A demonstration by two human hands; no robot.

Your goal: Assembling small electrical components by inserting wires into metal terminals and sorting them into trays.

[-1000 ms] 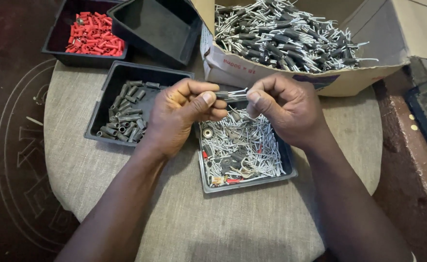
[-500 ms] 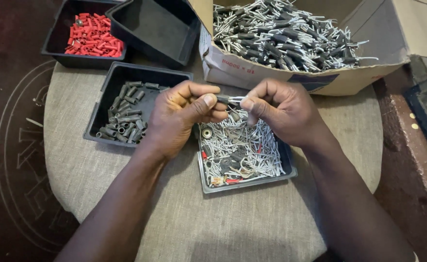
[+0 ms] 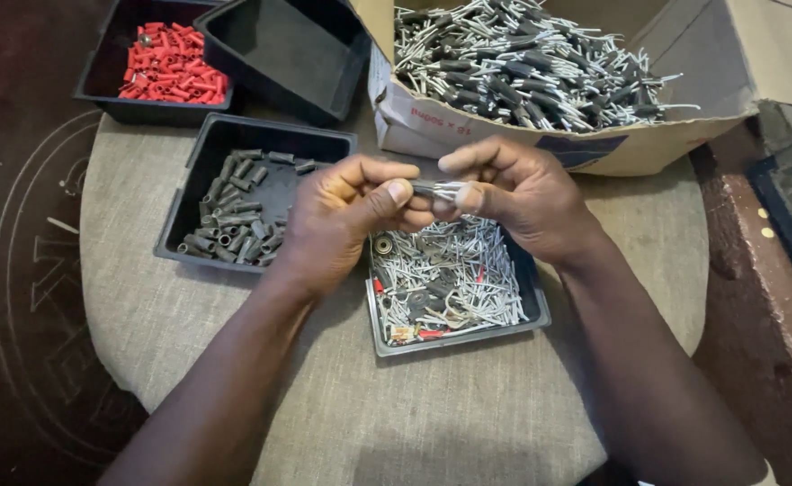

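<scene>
My left hand [image 3: 342, 220] and my right hand [image 3: 513, 193] meet above a dark tray [image 3: 540, 315] of loose silvery metal pins. Both pinch the same small metal terminal [image 3: 434, 190], a grey sleeve with silver prongs; the left thumb and forefinger grip one end, the right fingers grip the other. Part of the terminal is hidden by the fingertips. The tray below also holds a few red and black bits and a brass ring [image 3: 383, 245].
A black tray [image 3: 200, 162] of grey sleeves sits left of my hands. Behind it stand a tray of red sleeves [image 3: 169, 74] and an empty black tray [image 3: 279, 45]. A cardboard box [image 3: 612, 148] heaped with terminals stands at the back right. All rest on a round cloth-covered stool [image 3: 189, 342].
Both hands stay together over the pin tray, shifting only slightly while working the small terminal between the fingertips.
</scene>
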